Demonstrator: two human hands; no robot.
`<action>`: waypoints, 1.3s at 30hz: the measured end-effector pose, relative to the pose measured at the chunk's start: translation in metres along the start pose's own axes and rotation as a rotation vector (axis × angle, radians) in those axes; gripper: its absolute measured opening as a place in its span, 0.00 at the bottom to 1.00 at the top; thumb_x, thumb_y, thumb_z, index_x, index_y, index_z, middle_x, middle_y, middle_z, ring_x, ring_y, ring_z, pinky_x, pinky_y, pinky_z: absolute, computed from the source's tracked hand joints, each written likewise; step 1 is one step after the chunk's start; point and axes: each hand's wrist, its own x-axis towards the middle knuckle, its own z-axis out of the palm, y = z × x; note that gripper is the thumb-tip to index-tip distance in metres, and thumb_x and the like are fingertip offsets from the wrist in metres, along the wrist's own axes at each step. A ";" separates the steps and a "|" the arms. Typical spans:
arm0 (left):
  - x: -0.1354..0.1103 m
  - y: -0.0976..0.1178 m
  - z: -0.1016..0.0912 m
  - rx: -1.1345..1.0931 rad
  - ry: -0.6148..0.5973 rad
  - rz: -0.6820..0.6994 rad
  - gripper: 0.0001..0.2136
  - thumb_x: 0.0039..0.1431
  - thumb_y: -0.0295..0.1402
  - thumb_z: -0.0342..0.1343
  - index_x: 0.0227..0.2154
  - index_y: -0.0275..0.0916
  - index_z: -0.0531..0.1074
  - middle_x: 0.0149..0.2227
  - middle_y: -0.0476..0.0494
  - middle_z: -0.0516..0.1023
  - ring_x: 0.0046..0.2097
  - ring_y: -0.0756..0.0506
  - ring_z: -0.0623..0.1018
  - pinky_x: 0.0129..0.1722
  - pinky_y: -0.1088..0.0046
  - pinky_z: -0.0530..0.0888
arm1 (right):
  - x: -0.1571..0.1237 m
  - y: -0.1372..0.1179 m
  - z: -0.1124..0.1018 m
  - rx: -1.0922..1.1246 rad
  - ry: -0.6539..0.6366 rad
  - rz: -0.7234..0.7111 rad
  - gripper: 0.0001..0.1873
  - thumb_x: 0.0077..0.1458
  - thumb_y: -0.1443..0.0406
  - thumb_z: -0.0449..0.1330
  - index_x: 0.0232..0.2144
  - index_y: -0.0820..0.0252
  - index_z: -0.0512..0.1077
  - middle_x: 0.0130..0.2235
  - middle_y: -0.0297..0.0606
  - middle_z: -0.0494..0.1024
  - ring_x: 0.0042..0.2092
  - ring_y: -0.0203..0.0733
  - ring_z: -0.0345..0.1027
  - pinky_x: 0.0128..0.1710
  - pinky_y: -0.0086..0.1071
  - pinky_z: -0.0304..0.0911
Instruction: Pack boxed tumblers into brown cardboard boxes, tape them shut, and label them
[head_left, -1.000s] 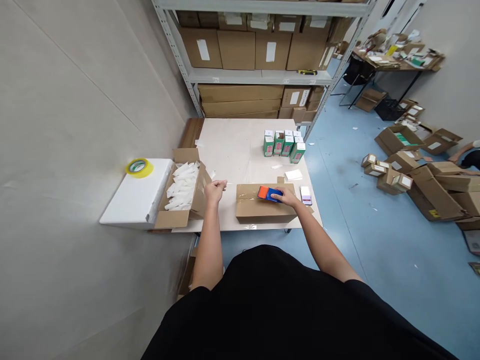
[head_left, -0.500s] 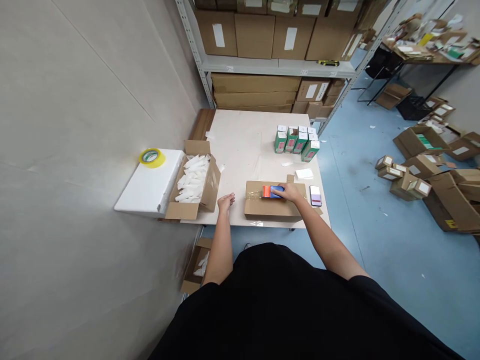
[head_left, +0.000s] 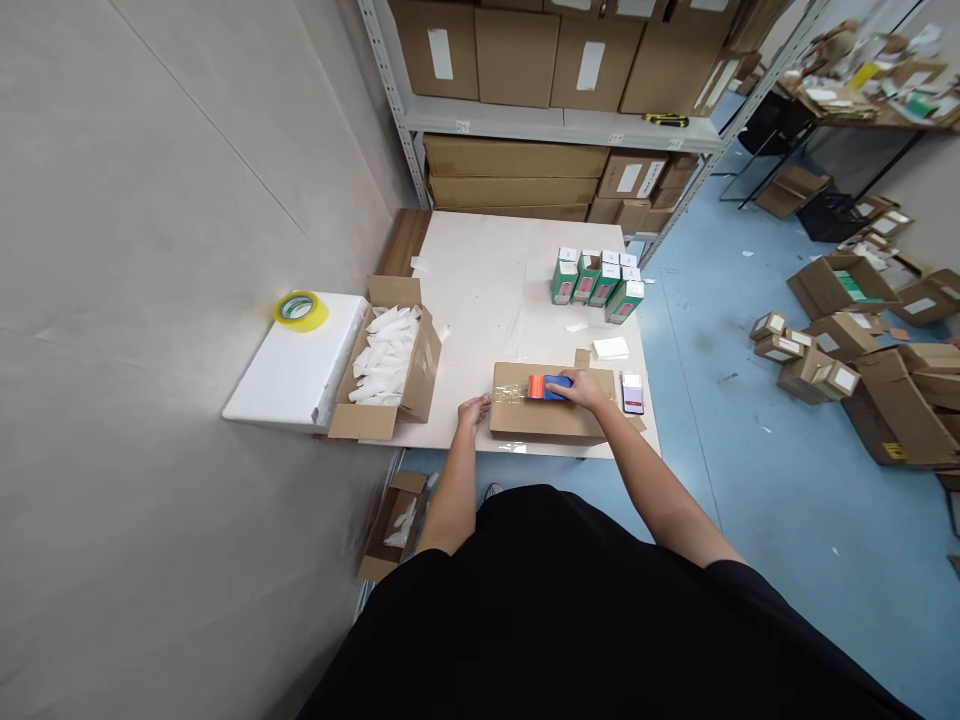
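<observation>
A closed brown carton lies near the front edge of the white table. On the carton's top sits a blue and orange tape dispenser, and my right hand is closed round its blue handle. Clear tape runs along the lid seam to the left of the dispenser. My left hand rests against the carton's left end with the fingers curled loosely on the table.
An open box of white tubes stands at the table's left. A yellow tape roll lies on a white slab. Green cartons, a white card and a phone lie to the right. Shelving behind holds cartons; boxes litter the blue floor.
My left hand has moved right and down, from open table space to the carton's left end. The right hand with the dispenser has stayed on the lid.
</observation>
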 end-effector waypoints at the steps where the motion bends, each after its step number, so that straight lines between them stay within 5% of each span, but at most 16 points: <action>1: -0.001 -0.002 0.005 0.014 0.003 -0.002 0.17 0.49 0.44 0.72 0.31 0.34 0.78 0.28 0.39 0.81 0.29 0.47 0.79 0.28 0.74 0.73 | 0.000 -0.001 0.000 -0.003 0.001 -0.008 0.28 0.62 0.40 0.59 0.39 0.56 0.82 0.38 0.43 0.85 0.41 0.50 0.77 0.39 0.33 0.62; 6: -0.007 -0.010 0.020 0.118 0.062 0.008 0.19 0.59 0.46 0.65 0.41 0.33 0.79 0.30 0.41 0.81 0.32 0.46 0.80 0.32 0.72 0.75 | 0.000 -0.001 -0.001 -0.023 -0.004 -0.010 0.29 0.63 0.39 0.58 0.37 0.55 0.82 0.38 0.42 0.85 0.41 0.49 0.77 0.38 0.32 0.61; 11: -0.016 -0.007 0.004 0.305 0.111 0.022 0.20 0.60 0.43 0.64 0.47 0.32 0.78 0.31 0.40 0.81 0.34 0.43 0.80 0.35 0.69 0.74 | 0.002 0.000 -0.001 -0.016 -0.004 -0.014 0.30 0.62 0.38 0.58 0.36 0.57 0.81 0.36 0.42 0.84 0.38 0.48 0.76 0.36 0.32 0.60; 15: -0.019 0.010 -0.005 0.380 0.145 0.111 0.15 0.62 0.41 0.59 0.45 0.37 0.80 0.41 0.34 0.84 0.45 0.41 0.82 0.44 0.68 0.75 | 0.003 -0.006 -0.006 -0.018 -0.037 0.007 0.31 0.61 0.38 0.58 0.38 0.57 0.82 0.36 0.44 0.84 0.38 0.49 0.76 0.36 0.33 0.60; 21: -0.021 0.037 0.013 0.489 -0.056 0.316 0.16 0.65 0.46 0.58 0.38 0.39 0.83 0.46 0.36 0.86 0.49 0.40 0.82 0.49 0.69 0.74 | 0.017 -0.014 -0.017 -0.101 -0.086 0.061 0.30 0.59 0.39 0.63 0.40 0.60 0.83 0.39 0.50 0.84 0.44 0.56 0.77 0.42 0.37 0.64; 31: -0.027 0.035 0.026 0.611 -0.066 0.341 0.18 0.71 0.46 0.51 0.44 0.40 0.81 0.48 0.34 0.85 0.51 0.37 0.82 0.51 0.66 0.73 | 0.026 -0.016 -0.003 -0.152 -0.176 0.071 0.37 0.52 0.34 0.66 0.42 0.62 0.82 0.43 0.58 0.84 0.44 0.60 0.78 0.42 0.41 0.68; 39: -0.041 0.029 0.059 0.723 -0.010 0.310 0.18 0.71 0.48 0.52 0.43 0.40 0.79 0.46 0.28 0.84 0.54 0.31 0.81 0.55 0.59 0.70 | 0.009 0.031 -0.035 -0.172 -0.170 0.200 0.35 0.46 0.36 0.71 0.38 0.62 0.82 0.40 0.58 0.84 0.43 0.59 0.79 0.40 0.39 0.68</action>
